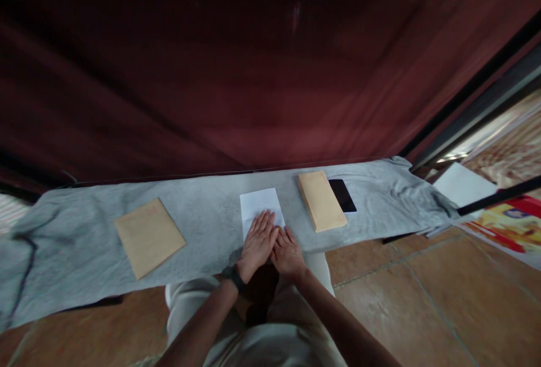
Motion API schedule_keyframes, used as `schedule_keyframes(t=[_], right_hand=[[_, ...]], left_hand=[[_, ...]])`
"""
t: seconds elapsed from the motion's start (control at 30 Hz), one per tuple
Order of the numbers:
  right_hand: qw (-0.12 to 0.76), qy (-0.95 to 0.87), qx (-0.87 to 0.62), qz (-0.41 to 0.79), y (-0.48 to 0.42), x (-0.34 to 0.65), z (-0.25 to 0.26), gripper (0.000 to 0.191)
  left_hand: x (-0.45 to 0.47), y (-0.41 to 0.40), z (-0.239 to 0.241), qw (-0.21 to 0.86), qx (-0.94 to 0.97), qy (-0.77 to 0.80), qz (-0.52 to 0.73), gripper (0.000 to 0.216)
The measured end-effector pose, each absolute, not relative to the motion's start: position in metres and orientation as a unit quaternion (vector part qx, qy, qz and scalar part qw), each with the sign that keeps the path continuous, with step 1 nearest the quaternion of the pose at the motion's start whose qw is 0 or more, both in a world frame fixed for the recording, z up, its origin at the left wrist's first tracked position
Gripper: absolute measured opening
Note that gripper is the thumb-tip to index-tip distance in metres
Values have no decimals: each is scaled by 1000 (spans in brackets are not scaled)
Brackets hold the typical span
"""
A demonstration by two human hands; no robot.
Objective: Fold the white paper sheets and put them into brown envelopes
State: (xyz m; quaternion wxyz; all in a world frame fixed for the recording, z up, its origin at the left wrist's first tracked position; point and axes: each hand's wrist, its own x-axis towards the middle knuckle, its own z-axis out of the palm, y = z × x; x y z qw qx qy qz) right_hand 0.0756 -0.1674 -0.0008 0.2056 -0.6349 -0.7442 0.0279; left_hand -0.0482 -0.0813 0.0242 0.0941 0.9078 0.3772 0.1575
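A white sheet of paper (pixel 258 202) lies on the grey cloth (pixel 211 226) in front of me. My left hand (pixel 257 244) rests flat on the paper's near part, fingers stretched out and together. My right hand (pixel 287 254) lies flat beside it, touching it, fingers pressed down on the paper's near right edge. A black band is on my left wrist. Neither hand holds anything.
A single brown envelope (pixel 149 236) lies on the cloth to the left. A stack of brown envelopes (pixel 321 200) sits to the right, with a dark phone (pixel 343 194) next to it. Dark red curtain behind; tiled floor, white paper (pixel 464 184) and a colourful box (pixel 509 221) at right.
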Motion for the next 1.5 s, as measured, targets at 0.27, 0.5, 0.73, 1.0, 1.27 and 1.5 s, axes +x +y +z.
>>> schedule_keyframes(t=[0.27,0.5,0.73,1.0,1.27,1.5], right_hand=[[222,-733,-643,10,-165,72,-1,44],[213,-739,-639,15,-167,75,6,48],[193,-742,-642,17,-168,75,8,47],[185,-744,-642,15,-170,75,6,49],[202,-732,-651,-5,-172,70,4,49],[218,-729,-649,16,-172,72,3,47]], left_hand=[[-42,-30,14,69,915,381,115,57],[-89,-27,7,40,884,447,135,57],[-120,-81,10,43,922,363,130,54],[-106,-94,38,55,924,379,-17,53],[-89,-107,51,16,920,386,-61,60],[-95,-107,38,2,919,391,-37,61]])
